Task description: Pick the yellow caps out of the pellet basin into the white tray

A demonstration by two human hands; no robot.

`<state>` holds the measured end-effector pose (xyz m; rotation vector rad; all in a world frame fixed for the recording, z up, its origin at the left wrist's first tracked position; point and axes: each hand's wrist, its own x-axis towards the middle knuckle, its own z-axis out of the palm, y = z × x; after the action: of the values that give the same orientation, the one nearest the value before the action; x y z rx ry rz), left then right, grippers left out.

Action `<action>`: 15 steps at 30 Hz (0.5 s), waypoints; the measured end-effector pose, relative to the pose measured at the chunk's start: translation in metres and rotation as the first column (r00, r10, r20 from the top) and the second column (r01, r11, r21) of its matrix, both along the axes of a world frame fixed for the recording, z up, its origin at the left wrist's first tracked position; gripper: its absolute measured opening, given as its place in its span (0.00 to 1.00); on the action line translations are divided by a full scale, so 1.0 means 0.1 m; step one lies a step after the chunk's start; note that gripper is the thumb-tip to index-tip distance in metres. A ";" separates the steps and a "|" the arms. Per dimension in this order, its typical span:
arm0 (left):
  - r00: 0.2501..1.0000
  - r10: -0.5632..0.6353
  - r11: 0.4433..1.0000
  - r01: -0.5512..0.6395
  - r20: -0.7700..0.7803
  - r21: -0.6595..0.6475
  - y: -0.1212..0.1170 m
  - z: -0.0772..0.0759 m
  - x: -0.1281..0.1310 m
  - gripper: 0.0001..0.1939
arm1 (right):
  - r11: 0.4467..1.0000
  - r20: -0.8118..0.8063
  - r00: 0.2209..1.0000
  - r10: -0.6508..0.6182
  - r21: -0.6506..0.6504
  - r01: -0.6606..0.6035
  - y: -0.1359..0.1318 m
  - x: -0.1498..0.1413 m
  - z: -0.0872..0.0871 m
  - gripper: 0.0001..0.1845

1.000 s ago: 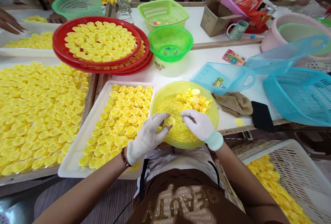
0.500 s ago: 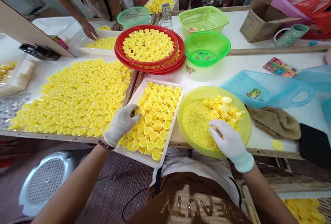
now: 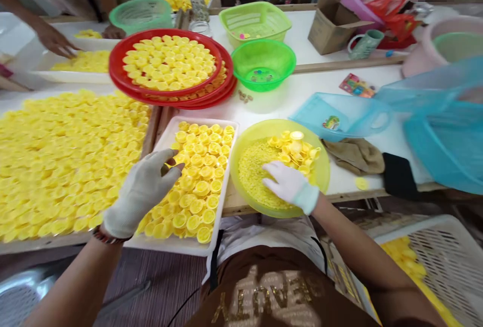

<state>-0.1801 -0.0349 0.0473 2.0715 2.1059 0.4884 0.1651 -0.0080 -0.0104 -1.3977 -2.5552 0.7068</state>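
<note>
My left hand [image 3: 145, 188], in a white knit glove, hovers over the left side of a white tray [image 3: 223, 191]. Its fingers are bent with a gap before the thumb, and nothing shows between them. Small round yellow cups [image 3: 202, 188] fill the tray, many with a patterned disc inside. My right hand [image 3: 285, 183], also gloved, reaches into a yellow bowl [image 3: 325, 166], fingers extended and apart at the pale yellow granules [image 3: 254, 168]. Behind that hand, a heap of loose yellow cups [image 3: 298, 148] lies on the granules.
Many yellow cups [image 3: 68, 161] cover the table at left. Stacked red trays [image 3: 116, 73] stand behind the white tray, beside a green basin [image 3: 281, 63]. Blue scoop-like plastic [image 3: 354, 115], a brown cloth [image 3: 356, 156] and a cardboard box [image 3: 326, 27] are at right. Another person's hand [image 3: 56, 40] works at far left.
The view has swung to the right, so things sit further left in it. A yellow cup at my left fingertips earlier no longer shows there. My right fingers now reach further over the granules.
</note>
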 end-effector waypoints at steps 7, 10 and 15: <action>0.842 -0.519 0.854 0.515 0.145 0.067 0.51 -0.12 1.25 0.11 | 0.990 0.207 0.972 0.108 -0.107 -0.087 0.02 -0.12 0.05 0.17; 0.775 -0.617 0.777 0.627 0.135 -0.048 0.72 -0.31 1.83 0.10 | 0.982 0.137 0.980 0.147 -0.138 -0.128 0.00 -0.03 0.05 0.12; 0.846 -0.527 0.826 0.532 0.077 -0.187 0.92 -0.51 2.29 0.09 | 0.967 0.040 0.982 0.183 -0.190 -0.172 0.04 0.09 0.04 0.10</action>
<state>0.0488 0.0567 -0.0033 2.3695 1.3881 0.2015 0.1736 -0.0044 -0.0067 -1.2660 -2.7466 0.9710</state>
